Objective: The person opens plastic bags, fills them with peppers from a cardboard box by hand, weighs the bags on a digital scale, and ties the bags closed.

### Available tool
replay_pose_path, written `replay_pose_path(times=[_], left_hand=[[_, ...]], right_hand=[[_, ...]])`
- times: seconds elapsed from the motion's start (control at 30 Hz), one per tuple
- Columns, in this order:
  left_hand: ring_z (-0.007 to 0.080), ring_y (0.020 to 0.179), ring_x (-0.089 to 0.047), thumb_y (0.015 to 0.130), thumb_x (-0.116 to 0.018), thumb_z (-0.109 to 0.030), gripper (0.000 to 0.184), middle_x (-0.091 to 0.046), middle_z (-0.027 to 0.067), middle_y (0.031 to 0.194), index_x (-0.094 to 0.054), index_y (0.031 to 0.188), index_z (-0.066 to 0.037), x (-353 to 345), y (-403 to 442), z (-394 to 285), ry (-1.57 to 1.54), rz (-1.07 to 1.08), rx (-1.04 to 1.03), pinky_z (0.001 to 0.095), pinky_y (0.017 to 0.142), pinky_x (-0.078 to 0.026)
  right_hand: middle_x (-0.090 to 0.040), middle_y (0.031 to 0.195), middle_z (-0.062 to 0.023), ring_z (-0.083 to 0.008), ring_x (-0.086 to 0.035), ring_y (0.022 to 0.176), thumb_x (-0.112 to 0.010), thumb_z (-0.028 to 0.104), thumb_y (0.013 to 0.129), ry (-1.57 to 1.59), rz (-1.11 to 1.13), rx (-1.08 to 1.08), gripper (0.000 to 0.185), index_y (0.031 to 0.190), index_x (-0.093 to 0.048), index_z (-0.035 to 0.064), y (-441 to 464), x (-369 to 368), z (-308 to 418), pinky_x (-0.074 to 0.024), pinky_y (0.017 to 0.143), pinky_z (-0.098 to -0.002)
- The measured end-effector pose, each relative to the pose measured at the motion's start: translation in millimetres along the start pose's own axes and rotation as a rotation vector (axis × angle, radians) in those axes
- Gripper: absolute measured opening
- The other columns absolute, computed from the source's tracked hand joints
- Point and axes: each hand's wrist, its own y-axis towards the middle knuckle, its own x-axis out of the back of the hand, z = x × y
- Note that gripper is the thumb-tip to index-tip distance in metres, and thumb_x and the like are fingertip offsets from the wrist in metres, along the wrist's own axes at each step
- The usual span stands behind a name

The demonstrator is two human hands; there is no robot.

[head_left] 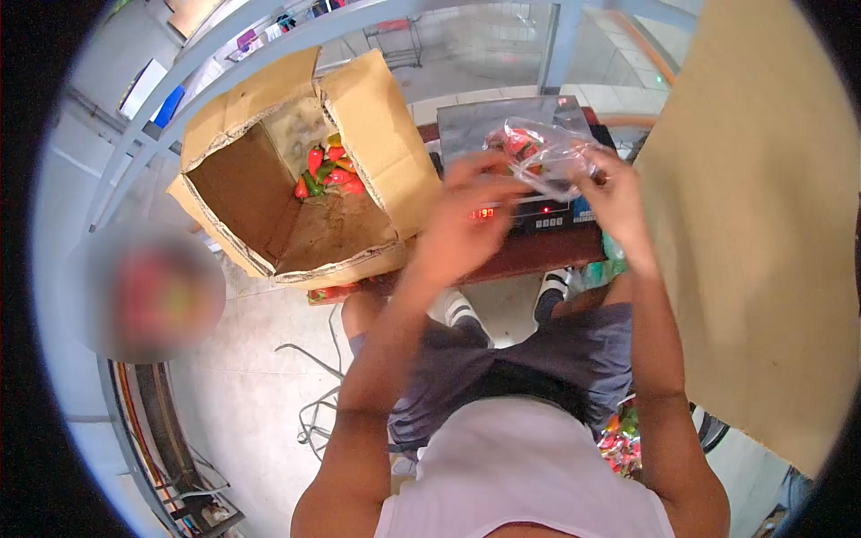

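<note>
A clear plastic bag (558,161) with red peppers (520,143) in it is over the steel plate of a digital scale (466,115). My right hand (617,193) pinches the bag's edge on the right side. My left hand (466,215) is on the bag's left, in front of the scale's lit red display (484,213). Motion smears its fingers, so whether they grip the bag is unclear. Left of the scale an open cardboard box (377,117) holds several red, green and yellow peppers (332,172).
The scale rests on a dark red stand (552,255). A large cardboard sheet (762,224) rises at my right. Bagged peppers (621,441) lie low by my right side. Loose strapping (314,417) is on the floor. Metal rails (269,54) run behind the box.
</note>
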Motion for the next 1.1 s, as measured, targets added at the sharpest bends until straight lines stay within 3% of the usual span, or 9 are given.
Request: replay_pose_path(times=[0.17, 0.27, 0.47, 0.77, 0.8, 0.87, 0.93, 1.03, 1.1], left_hand=[[0.0428, 0.129, -0.049, 0.086, -0.064, -0.023, 0.028, -0.055, 0.0201, 0.134, -0.072, 0.105, -0.004, -107, 59, 79, 0.756, 0.359, 0.26, 0.0476, 0.096, -0.049], [0.044, 0.128, -0.049, 0.086, -0.063, -0.026, 0.031, -0.056, 0.0184, 0.133, -0.072, 0.108, -0.006, -133, 52, 98, 0.947, 0.198, 0.146, 0.054, 0.095, -0.047], [0.0386, 0.134, -0.044, 0.08, -0.071, -0.044, 0.066, -0.048, 0.0138, 0.147, -0.057, 0.135, -0.011, -123, 39, 124, 0.885, 0.346, 0.193, 0.0549, 0.096, -0.044], [0.0479, 0.137, -0.037, 0.082, -0.069, -0.037, 0.055, -0.046, 0.0162, 0.145, -0.061, 0.131, -0.014, -135, 35, 111, 0.903, 0.29, 0.293, 0.0703, 0.101, -0.034], [0.0483, 0.138, -0.036, 0.083, -0.068, -0.037, 0.053, -0.045, 0.017, 0.146, -0.061, 0.131, -0.015, -138, 32, 115, 0.867, 0.247, 0.315, 0.071, 0.101, -0.034], [0.0492, 0.139, -0.035, 0.085, -0.068, -0.037, 0.05, -0.043, 0.0187, 0.149, -0.06, 0.131, -0.019, -140, 25, 121, 0.795, 0.165, 0.361, 0.0723, 0.102, -0.033], [0.0505, 0.137, -0.037, 0.082, -0.072, -0.032, 0.047, -0.044, 0.02, 0.148, -0.062, 0.126, -0.016, -128, 10, 96, 0.616, -0.031, 0.369, 0.0693, 0.104, -0.034], [0.052, 0.131, -0.042, 0.078, -0.077, -0.02, 0.044, -0.046, 0.0217, 0.144, -0.063, 0.119, -0.012, -121, -6, 84, 0.475, -0.151, 0.3, 0.0617, 0.105, -0.037], [0.0522, 0.129, -0.044, 0.078, -0.076, -0.02, 0.042, -0.047, 0.0213, 0.144, -0.064, 0.118, -0.01, -115, 4, 75, 0.473, -0.168, 0.289, 0.0602, 0.105, -0.038]], right_hand=[[-0.062, 0.128, -0.0247, -0.0403, -0.06, 0.117, -0.066, 0.001, 0.08, -0.108, 0.031, 0.212, 0.048, 0.127, -0.063, 0.002, 18, -16, 24, -0.0482, 0.101, -0.0425], [-0.061, 0.129, -0.0248, -0.0433, -0.058, 0.117, -0.06, -0.003, 0.079, -0.151, 0.092, 0.261, 0.048, 0.126, -0.062, 0.001, 19, -22, 26, -0.0473, 0.102, -0.0462], [-0.06, 0.129, -0.0257, -0.0433, -0.057, 0.119, -0.062, -0.004, 0.077, -0.001, 0.144, 0.136, 0.05, 0.127, -0.062, 0.0003, 12, -26, 19, -0.0471, 0.102, -0.0453], [-0.057, 0.134, -0.0265, -0.0446, -0.052, 0.125, -0.062, -0.006, 0.076, -0.041, 0.221, 0.167, 0.052, 0.127, -0.062, 0.0028, 6, -51, 13, -0.044, 0.106, -0.0463], [-0.055, 0.139, -0.0251, -0.0399, -0.061, 0.117, -0.062, -0.009, 0.077, -0.129, 0.19, 0.29, 0.06, 0.135, -0.058, 0.0038, 6, -51, -2, -0.0535, 0.089, -0.0373], [-0.056, 0.137, -0.025, -0.0362, -0.063, 0.117, -0.062, -0.008, 0.079, -0.111, 0.157, 0.254, 0.058, 0.136, -0.057, 0.004, 0, -40, 1, -0.0523, 0.09, -0.035], [-0.058, 0.137, -0.0242, -0.0255, -0.063, 0.116, -0.062, -0.007, 0.082, -0.017, 0.21, 0.065, 0.058, 0.138, -0.056, 0.0048, -4, -34, -3, -0.0496, 0.092, -0.0307], [-0.057, 0.137, -0.0253, -0.0383, -0.055, 0.129, -0.061, -0.009, 0.078, 0.1, 0.16, 0.057, 0.061, 0.137, -0.056, 0.0021, -7, -40, -2, -0.0443, 0.106, -0.0385], [-0.056, 0.138, -0.0246, -0.0363, -0.056, 0.129, -0.06, -0.01, 0.078, 0.078, 0.143, 0.069, 0.06, 0.136, -0.056, 0.0011, -5, -44, -1, -0.0448, 0.105, -0.037]])
